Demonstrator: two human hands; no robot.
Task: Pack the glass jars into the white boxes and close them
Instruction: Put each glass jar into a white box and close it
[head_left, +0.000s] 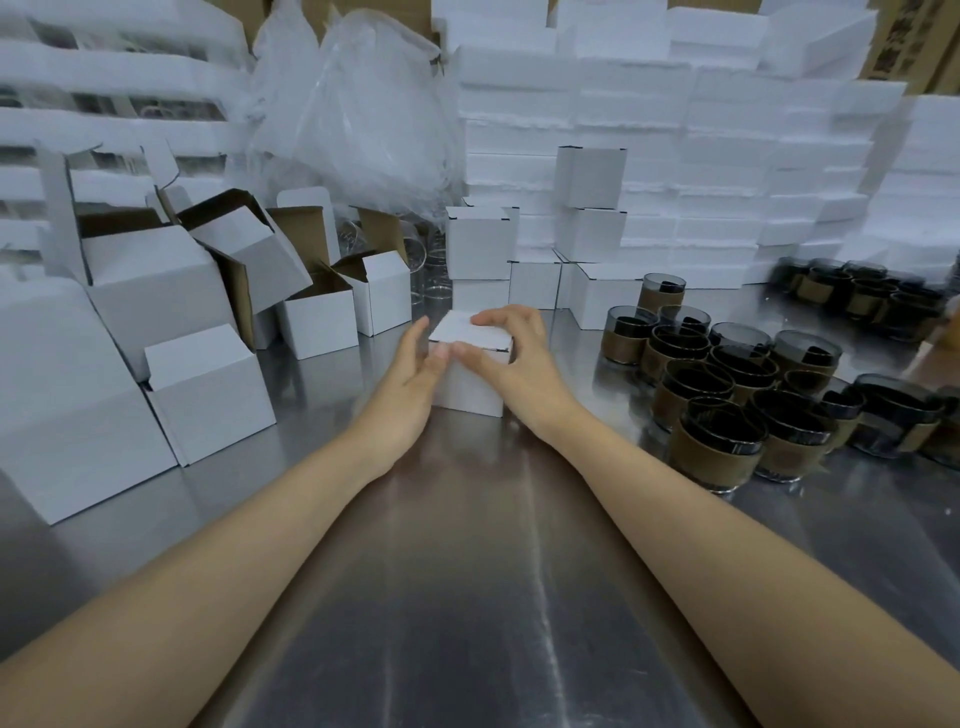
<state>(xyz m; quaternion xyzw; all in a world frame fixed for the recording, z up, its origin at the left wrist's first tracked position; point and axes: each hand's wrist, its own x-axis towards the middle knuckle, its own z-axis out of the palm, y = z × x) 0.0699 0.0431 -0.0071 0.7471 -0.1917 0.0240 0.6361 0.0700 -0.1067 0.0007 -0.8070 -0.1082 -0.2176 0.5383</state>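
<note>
The white box (469, 387), braced by the flat left hand (415, 371) and clasped by the right hand (519, 356), may be crushed if overpressed.

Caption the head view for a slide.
Right hand grips a white box on a steel table, left hand touching its side; open boxes left, jars right.

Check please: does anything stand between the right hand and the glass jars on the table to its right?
Nothing visible does. The right hand holds the white box, and only bare steel table lies between it and the nearest glass jars.
</note>
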